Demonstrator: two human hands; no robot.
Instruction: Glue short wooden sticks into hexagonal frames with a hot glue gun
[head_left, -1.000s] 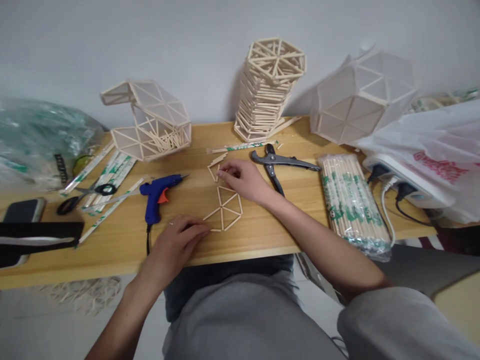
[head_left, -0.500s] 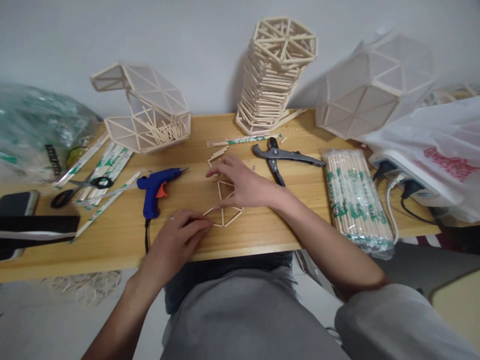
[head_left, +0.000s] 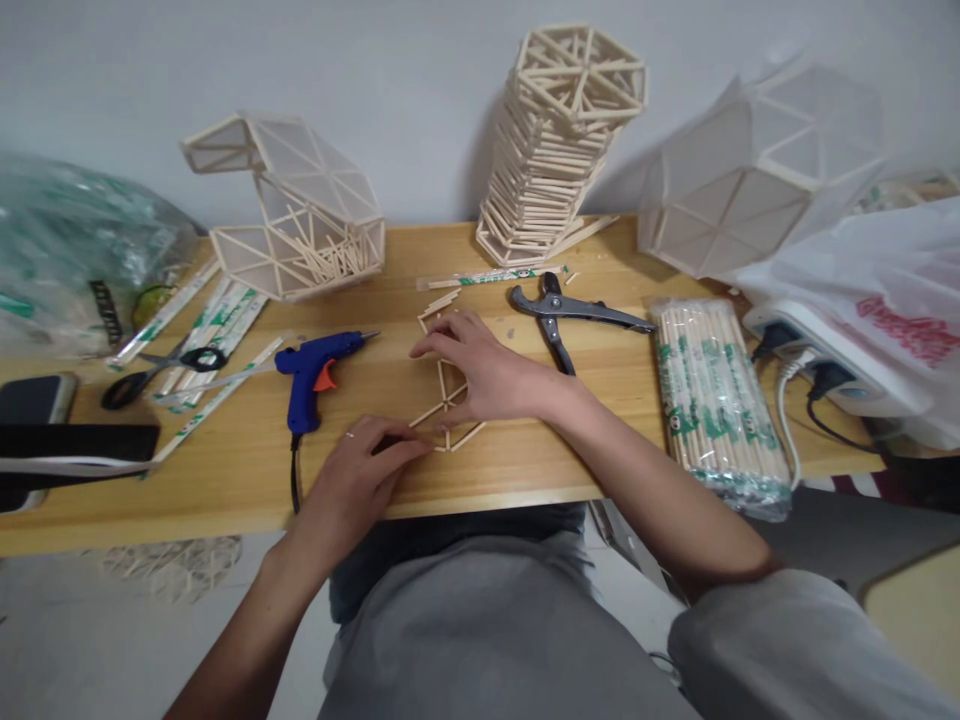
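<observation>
On the table in front of me lies a small flat wheel-shaped frame of short wooden sticks (head_left: 448, 437), its spokes meeting in the middle. My left hand (head_left: 367, 462) has thumb and forefinger closed at the frame's lower left edge. Over the frame's upper right part arches my right hand (head_left: 484, 370), its thumb near the centre and its fingers curved well apart from the thumb. That hand hides part of the frame. A few short cut sticks (head_left: 442, 302) lie just beyond its fingers.
A blue glue gun (head_left: 311, 375) lies to the left, scissors (head_left: 169, 372) farther out. Grey cutters (head_left: 559, 312) and packed chopsticks (head_left: 716, 395) lie right, beside a power strip (head_left: 840, 360). Behind stand a stick tower (head_left: 551, 160) and panelled stick structures (head_left: 300, 215), (head_left: 742, 180).
My left fingertips have shifted slightly right along the frame's edge. My right thumb has come slightly lower and nearer the left fingers. The whole view has moved a little.
</observation>
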